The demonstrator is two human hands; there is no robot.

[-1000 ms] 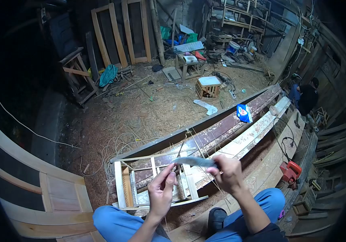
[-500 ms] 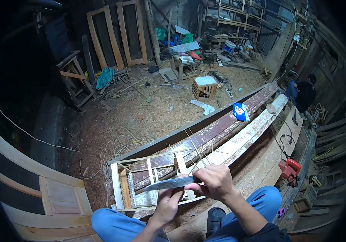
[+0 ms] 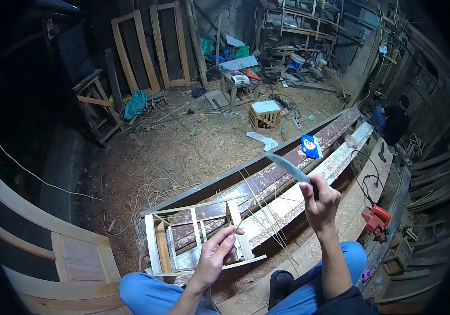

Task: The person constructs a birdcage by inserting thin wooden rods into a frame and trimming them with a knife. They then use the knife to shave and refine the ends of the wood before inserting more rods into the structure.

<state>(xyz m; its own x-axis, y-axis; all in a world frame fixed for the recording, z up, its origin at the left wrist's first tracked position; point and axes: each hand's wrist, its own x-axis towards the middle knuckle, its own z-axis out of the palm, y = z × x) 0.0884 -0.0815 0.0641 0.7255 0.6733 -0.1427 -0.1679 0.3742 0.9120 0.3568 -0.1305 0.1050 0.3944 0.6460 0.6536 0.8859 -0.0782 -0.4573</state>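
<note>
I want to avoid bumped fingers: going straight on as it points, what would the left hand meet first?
Probably the end bar of the small wooden frame, just past the left hand's fingertips; the gap's depth is unclear.

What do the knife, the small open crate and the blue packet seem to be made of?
Knife: probably steel, with a dull grey, smooth-looking blade. Crate: apparently bare wood, judging by its yellowish-brown slats. Blue packet: likely glossy plastic film, from its bright print and crinkled edges, though coated paper is possible.
</note>
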